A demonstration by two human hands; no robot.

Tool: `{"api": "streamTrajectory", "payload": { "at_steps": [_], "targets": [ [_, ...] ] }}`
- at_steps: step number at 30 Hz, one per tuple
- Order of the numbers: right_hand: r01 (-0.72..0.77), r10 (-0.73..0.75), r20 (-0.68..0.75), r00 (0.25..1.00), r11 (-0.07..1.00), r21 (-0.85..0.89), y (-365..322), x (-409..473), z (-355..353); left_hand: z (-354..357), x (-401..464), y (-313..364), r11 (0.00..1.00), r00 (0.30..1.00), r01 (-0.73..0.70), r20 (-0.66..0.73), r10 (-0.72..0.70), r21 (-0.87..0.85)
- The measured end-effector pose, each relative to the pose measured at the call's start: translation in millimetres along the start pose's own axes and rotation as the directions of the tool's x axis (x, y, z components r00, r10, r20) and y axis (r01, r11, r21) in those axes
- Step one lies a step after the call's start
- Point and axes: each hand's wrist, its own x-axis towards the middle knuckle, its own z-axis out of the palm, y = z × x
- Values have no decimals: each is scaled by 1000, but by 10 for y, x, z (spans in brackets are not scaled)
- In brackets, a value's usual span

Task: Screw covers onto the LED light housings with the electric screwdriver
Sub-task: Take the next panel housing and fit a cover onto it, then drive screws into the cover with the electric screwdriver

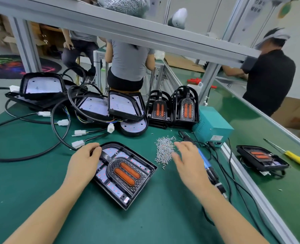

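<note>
A black LED light housing point(128, 192) lies on the green mat in front of me, with a clear cover point(126, 170) holding two orange strips set in it. My left hand point(84, 161) rests on the housing's upper left corner, fingers curled over its rim. My right hand point(188, 162) hovers with spread fingers just right of a pile of small silver screws point(164, 149) and holds nothing. The blue electric screwdriver point(207, 166) lies on the mat, partly hidden under my right hand.
Several open housings with cables and white connectors point(79, 132) crowd the back left. Two stacks of covers point(185, 106) stand beside a teal power box point(212, 127). On the right belt lie another housing point(261, 158) and a yellow screwdriver point(297, 158). People work beyond the frame.
</note>
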Motion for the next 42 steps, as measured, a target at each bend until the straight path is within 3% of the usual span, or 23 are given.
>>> {"api": "streamTrajectory", "payload": {
  "at_steps": [5,8,11,15,18,23,30,34,38,42],
  "targets": [
    [-174,177,6,984,972,-156,462,209,-61,-15,-77,129,961,991,-75,-84,101,267],
    [-240,251,15,968,938,-249,570,243,-74,-21,-93,408,904,940,-272,-110,323,331],
    [-319,349,90,933,915,-245,587,249,-78,134,-29,826,843,895,-445,123,429,301],
    [-353,383,122,916,912,-210,607,236,-72,634,117,1122,723,815,-543,476,331,427],
    [-399,423,139,895,901,-172,640,219,-87,927,183,1152,666,775,-555,601,196,498],
    [-469,470,153,869,882,-45,683,196,-75,1114,223,1149,544,751,-602,646,137,585],
    [-484,486,157,860,873,-50,711,256,-87,1218,180,1079,546,771,-580,624,127,605],
    [-482,491,176,853,871,-93,716,278,-104,1255,174,1142,529,773,-553,634,36,644],
    [-508,516,201,833,856,-91,701,309,-143,1285,142,1218,490,733,-579,679,-36,652],
    [-522,527,217,822,849,-84,675,321,-161,1302,85,1172,468,705,-627,709,1,623]
  ]
}}
